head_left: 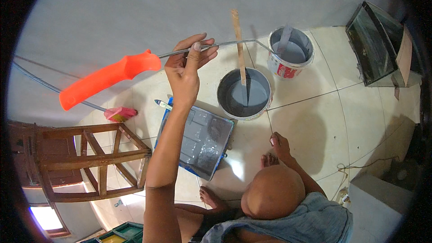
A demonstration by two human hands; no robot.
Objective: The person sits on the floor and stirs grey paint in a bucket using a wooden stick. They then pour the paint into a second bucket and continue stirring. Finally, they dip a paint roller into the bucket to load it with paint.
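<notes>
My left hand [185,69] is raised in front of me, its thumb and fingers pinching the bent metal rod of a paint roller frame [236,42]. The frame's orange handle [110,78] sticks out to the left, outside my grasp. No roller sleeve shows on the rod; its far end overlaps the right bucket. Below the rod stands a bucket of grey paint [234,103] with a wooden stick [240,49] in it. A blue paint tray [204,139], coated grey, lies under my forearm. My right hand [281,144] is low beyond my knee, its fingers mostly hidden.
A second paint bucket [288,70] with a grey-coated stick stands near the wall. A paintbrush [163,104] rests at the tray's edge. A wooden frame [94,161] and a pink broom head [120,114] are left, a glass tank [373,58] right, a cable [360,164] below it.
</notes>
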